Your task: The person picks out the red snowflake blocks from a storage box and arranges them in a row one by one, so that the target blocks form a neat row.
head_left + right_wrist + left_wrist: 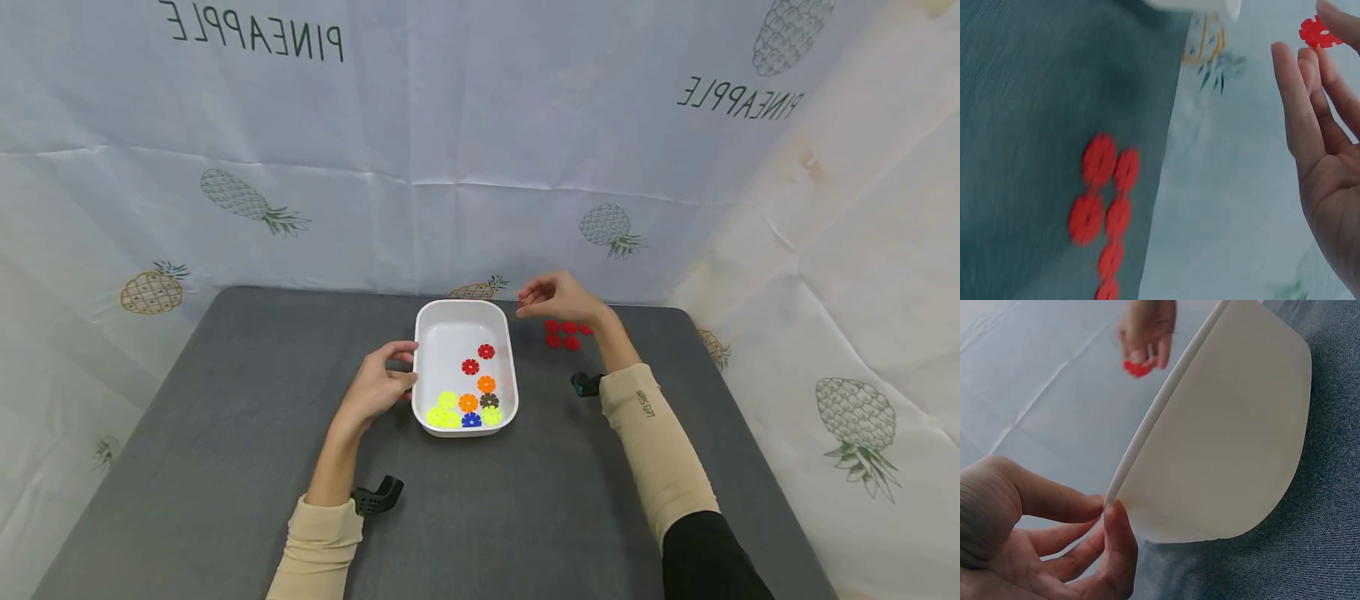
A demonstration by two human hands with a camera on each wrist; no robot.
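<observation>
A white tray point(450, 333) stands on the grey table, holding notched plastic discs in red, orange, yellow, blue and dark brown, mostly gathered at its near end. My left hand point(378, 383) is at the tray's left side; in the left wrist view its thumb and fingers pinch the rim point(1147, 419). My right hand point(558, 297) is raised beyond the tray's far right corner. Between its thumb and fingertips it pinches a red notched disc point(1319, 32), also visible in the left wrist view. Below that hand several red discs point(570, 342) lie on the table in rows.
The grey table point(225, 433) reaches back to a pale hanging cloth point(465, 108) printed with pineapples, which also covers the right side. Dark wrist-worn devices point(378, 495) sit on both wrists. The red discs lie close to the table's far edge.
</observation>
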